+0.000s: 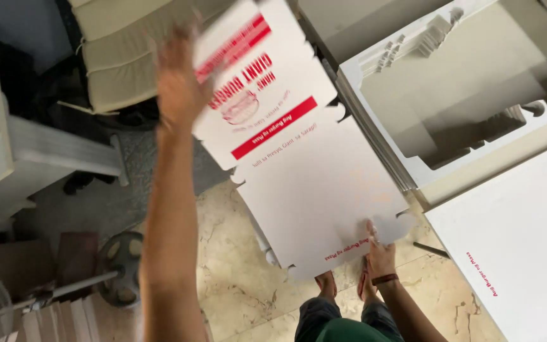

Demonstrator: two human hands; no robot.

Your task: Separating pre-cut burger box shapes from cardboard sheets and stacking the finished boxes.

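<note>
In the head view, both hands hold a flat, unfolded white box blank [299, 152] with red print, tilted in the air above the floor [242, 272]. The left hand [178, 82] is raised high at the blank's far edge, near the red-printed panel; it is blurred, so I cannot tell whether its grip closes on the card or only presses against it. The right hand [380, 253] is low, at the blank's near corner, its fingers laid on the card's face with the thumb side hidden behind; the grip pinches that corner. A dark band [385, 278] circles the right wrist.

Below the blank, the person's feet in sandals [346, 285] stand on the pale marble floor. To the right lies a stack of more flat white blanks [470, 101], seen edge-on along its left side, and just beside it, nearer the camera, a single white sheet [514, 240] with small red print. At upper left sits a cream cushion [121, 57]. At lower left a round grey fan base [120, 259] rests on the floor, with a white block [33, 152] above it at the left edge.
</note>
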